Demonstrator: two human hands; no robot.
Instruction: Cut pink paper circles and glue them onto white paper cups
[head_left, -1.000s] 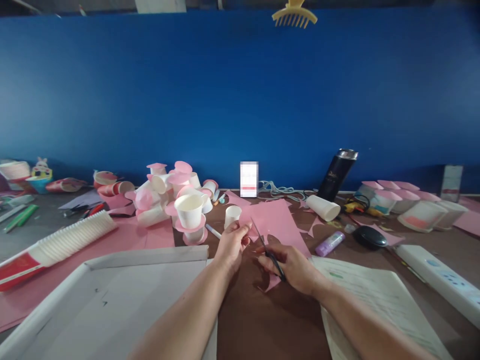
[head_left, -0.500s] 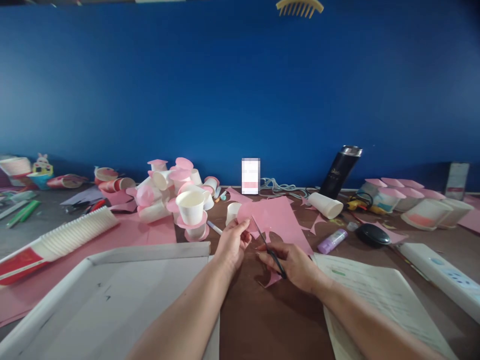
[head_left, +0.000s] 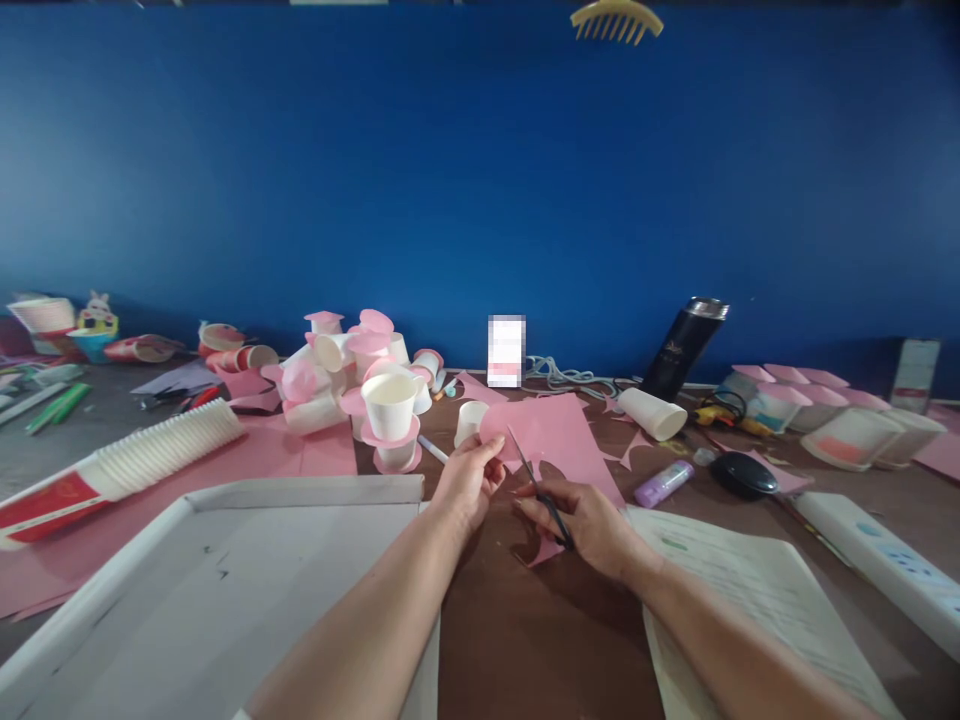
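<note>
My left hand [head_left: 472,482] pinches the left edge of a pink paper sheet [head_left: 559,430] between thumb and fingers. The sheet has curved cut-outs along its lower edge. In my right hand [head_left: 589,525] is a pair of scissors [head_left: 553,512] with dark handles, its blades pointing up and left at the paper close to my left fingertips. A small pink offcut [head_left: 546,548] lies under the scissors. Just behind my left hand stands a white paper cup [head_left: 470,422]. To the left, another white cup [head_left: 391,405] sits on a pink disc above a second cup.
A pile of white cups with pink paper [head_left: 319,375] lies left of centre, near a long stack of cups [head_left: 169,450]. A white box lid [head_left: 300,590] fills the front left. On the right are a black flask [head_left: 681,350], purple glue stick [head_left: 664,484], mouse [head_left: 742,474] and power strip [head_left: 889,560].
The view has shifted slightly, so most things on the left sit a little further right. Both hands keep their hold, with the scissors at nearly the same place on the paper.
</note>
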